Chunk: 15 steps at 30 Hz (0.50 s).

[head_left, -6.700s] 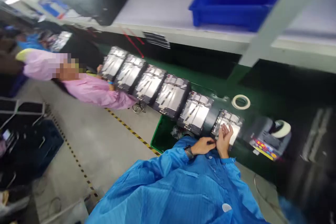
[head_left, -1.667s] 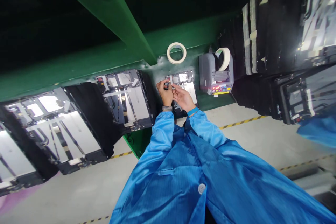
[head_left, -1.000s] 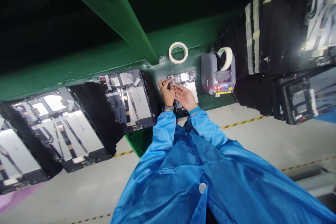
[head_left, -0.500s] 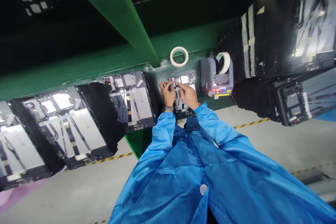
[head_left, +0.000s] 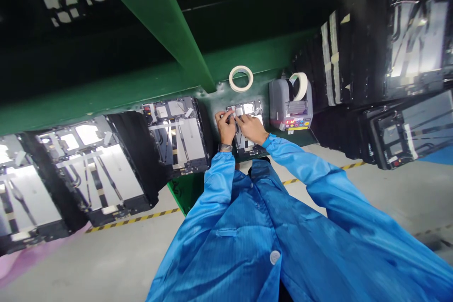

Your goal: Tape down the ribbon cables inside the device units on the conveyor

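Observation:
An opened tablet-like device (head_left: pixel 249 125) with silver panels lies on the green conveyor belt (head_left: pixel 141 85) straight in front of me. My left hand (head_left: pixel 226 127) rests on its upper left corner, fingers curled and pinched on something small I cannot make out. My right hand (head_left: pixel 252 127) lies over the device's middle, its forefinger pressing down near the top edge, close to the left hand's fingertips. Both arms wear blue coat sleeves.
A grey tape dispenser (head_left: pixel 290 104) with a white tape roll stands right of the device. A loose tape roll (head_left: pixel 241 78) lies behind it. More opened devices (head_left: pixel 177 134) line the belt to the left, others (head_left: pixel 403 132) to the right. A green beam (head_left: pixel 166 28) crosses overhead.
The view swung from a sideways look along the line to straight over the device. In the last second my right hand turned palm down and pressed onto the device beside the left hand.

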Motion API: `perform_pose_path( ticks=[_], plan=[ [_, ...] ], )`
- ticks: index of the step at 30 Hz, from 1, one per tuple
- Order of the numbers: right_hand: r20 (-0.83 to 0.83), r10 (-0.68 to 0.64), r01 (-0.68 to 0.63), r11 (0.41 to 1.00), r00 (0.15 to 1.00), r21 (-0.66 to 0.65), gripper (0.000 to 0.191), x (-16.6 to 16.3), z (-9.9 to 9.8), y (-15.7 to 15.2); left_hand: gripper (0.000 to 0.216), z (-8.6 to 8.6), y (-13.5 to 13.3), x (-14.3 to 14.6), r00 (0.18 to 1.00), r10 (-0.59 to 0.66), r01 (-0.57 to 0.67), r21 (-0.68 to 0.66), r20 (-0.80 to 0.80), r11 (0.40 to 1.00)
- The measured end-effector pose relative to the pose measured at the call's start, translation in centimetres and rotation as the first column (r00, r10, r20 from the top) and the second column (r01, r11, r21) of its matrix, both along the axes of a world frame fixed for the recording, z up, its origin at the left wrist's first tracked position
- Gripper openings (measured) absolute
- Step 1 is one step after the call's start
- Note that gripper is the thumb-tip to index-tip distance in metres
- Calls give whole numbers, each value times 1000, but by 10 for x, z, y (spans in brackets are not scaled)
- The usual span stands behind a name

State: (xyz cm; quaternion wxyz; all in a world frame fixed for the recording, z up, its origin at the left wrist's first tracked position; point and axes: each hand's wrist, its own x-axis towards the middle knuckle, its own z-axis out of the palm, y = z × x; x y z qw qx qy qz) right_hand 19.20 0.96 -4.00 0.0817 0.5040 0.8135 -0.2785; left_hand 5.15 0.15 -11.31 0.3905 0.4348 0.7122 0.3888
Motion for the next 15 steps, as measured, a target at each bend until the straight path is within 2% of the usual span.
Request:
perform_pose_path(
  ticks=[5, 8, 10, 12, 15],
  plan=[
    [-67, -36, 34, 999, 997, -21, 46, 9, -2, 6, 19, 3, 3, 0, 1000, 4, -5, -14, -5, 1000],
    [-140, -218, 219, 976, 966, -11, 48, 16, -3, -11, 24, 6, 3, 0, 1000, -1, 1, -23, 12, 1000],
    [-210, -392, 405, 914, 896, 23, 50, 20, -4, -32, 26, 7, 4, 1, 1000, 8, -7, -41, 22, 999],
    [-288, -538, 575, 816, 792, 56, 51, 24, -6, -58, 27, 7, 5, 2, 1000, 24, -23, -52, 17, 998],
    [-336, -683, 736, 675, 648, 48, 58, 29, -13, -93, 29, 11, 7, 4, 999, 35, -34, -42, 4, 999]
  ],
)
